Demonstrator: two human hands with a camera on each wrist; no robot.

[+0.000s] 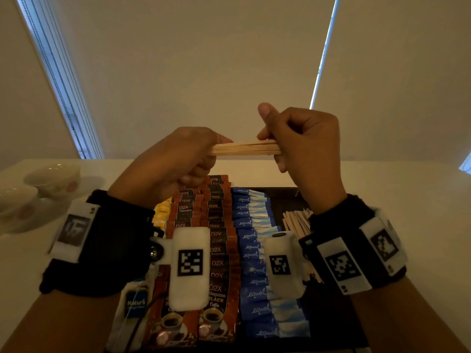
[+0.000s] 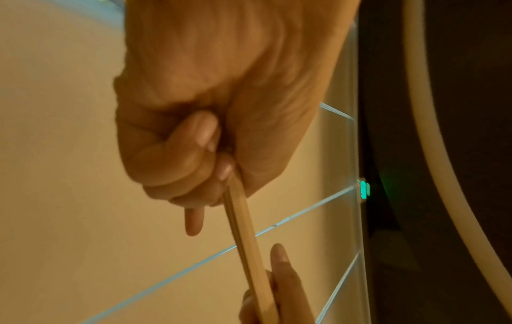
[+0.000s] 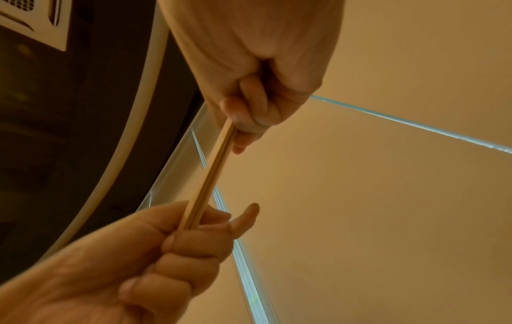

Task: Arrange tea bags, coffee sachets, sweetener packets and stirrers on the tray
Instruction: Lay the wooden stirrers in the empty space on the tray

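Note:
High over the tray, both hands hold one bundle of wooden stirrers [image 1: 247, 148] level between them. My left hand [image 1: 196, 156] grips its left end, fingers curled round it. My right hand [image 1: 283, 146] pinches the right end, thumb raised. The left wrist view shows the left hand [image 2: 210, 166] wrapped round the stirrers [image 2: 245, 221]. In the right wrist view the right hand [image 3: 243, 118] pinches the stirrers [image 3: 210, 175]. On the black tray [image 1: 288, 197] lie rows of tea bags [image 1: 161, 212], brown coffee sachets [image 1: 218, 250], blue sweetener packets [image 1: 252, 250] and more stirrers [image 1: 297, 221].
Two pale cups [image 1: 54, 178] stand on the white table [image 1: 395, 184] to the left of the tray. Behind the table are closed blinds with bright gaps. The tray's right column holds stirrers only at its far end, partly hidden by my right wrist.

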